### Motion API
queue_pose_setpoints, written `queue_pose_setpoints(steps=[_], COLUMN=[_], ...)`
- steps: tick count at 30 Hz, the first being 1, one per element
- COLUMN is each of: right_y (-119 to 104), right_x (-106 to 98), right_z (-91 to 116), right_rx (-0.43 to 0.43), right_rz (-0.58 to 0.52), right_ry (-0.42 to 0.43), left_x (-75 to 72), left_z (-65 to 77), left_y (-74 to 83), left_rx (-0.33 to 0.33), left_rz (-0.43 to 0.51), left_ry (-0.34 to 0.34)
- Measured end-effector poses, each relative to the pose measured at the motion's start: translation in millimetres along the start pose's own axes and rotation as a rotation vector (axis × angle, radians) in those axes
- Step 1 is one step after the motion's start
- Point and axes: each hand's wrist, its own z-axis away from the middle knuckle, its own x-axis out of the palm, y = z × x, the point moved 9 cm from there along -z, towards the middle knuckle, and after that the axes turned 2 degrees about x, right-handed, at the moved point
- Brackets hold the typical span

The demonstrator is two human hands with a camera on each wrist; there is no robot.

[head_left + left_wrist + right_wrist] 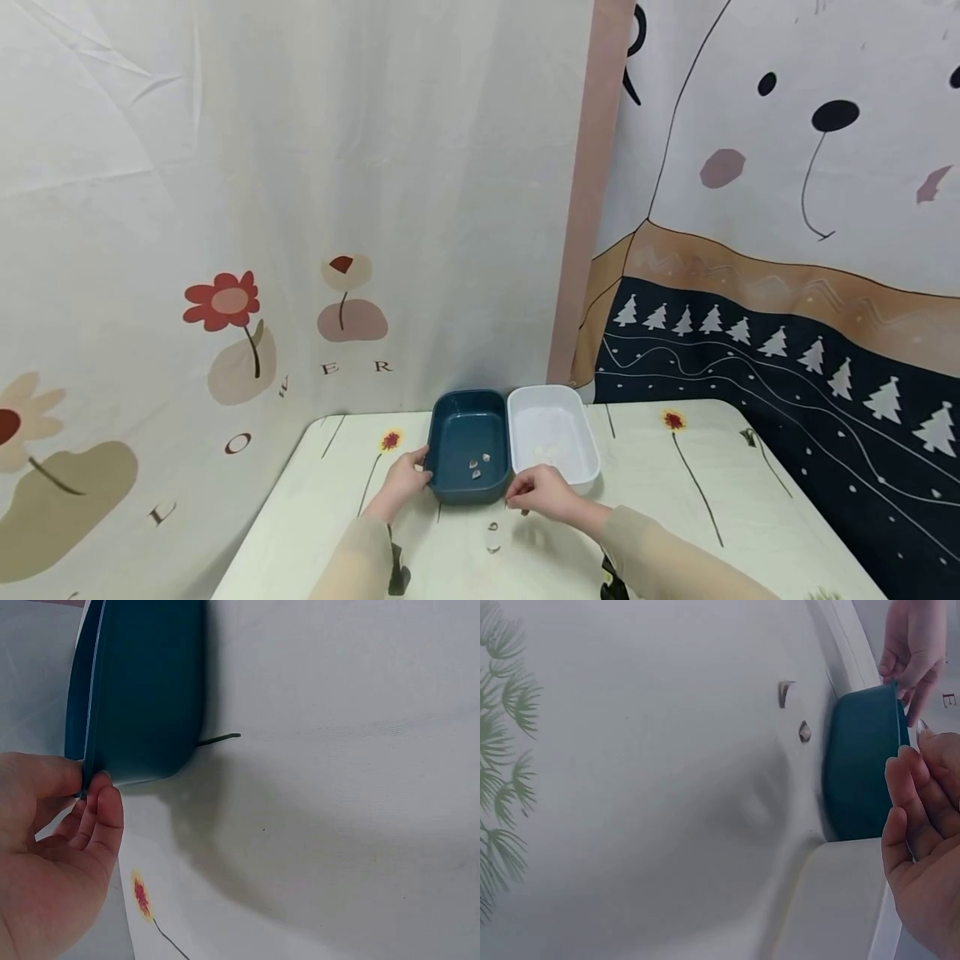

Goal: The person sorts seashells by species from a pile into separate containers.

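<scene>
My left hand [406, 484] pinches the left rim of a dark teal plastic basin [471, 493]; thumb and fingertips meet on that rim in the left wrist view. Close to the basin's front right corner, my right hand [542, 492] pinches a small pale seashell [922, 726], mostly hidden by the fingertips. Inside the teal basin lie a few small shells [476, 474]. On the table in front of it are two more, a rounded shell [805, 733] and a curved shell piece [784, 694].
A white basin [551, 408] stands against the teal one's right side, with faint pale bits on its floor. Both rest at the back of a table [660, 500] with a flower-print cloth. Printed curtains [465, 208] hang behind.
</scene>
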Motion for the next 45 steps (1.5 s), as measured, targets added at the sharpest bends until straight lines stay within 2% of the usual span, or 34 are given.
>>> queue_pose_setpoints(steps=[11, 18, 33, 45], right_y=[-14, -19, -11, 1], right_x=[-20, -27, -30, -29], right_z=[-16, -25, -46, -55], right_rx=[-0.017, -0.02, 0.025, 0.113], right_rz=[0.04, 0.032, -0.015, -0.039], right_ry=[0.056, 0.072, 0.14, 0.207], left_x=[-0.4, 0.2, -1.8, -2.4], left_z=[0.1, -1.0, -1.1, 0.9], left_y=[0.0, -4.0, -0.6, -0.1], left_rx=[0.009, -0.015, 0.024, 0.034], left_rz=[0.011, 0.02, 0.01, 0.028], left_ry=[0.0, -0.005, 0.002, 0.012])
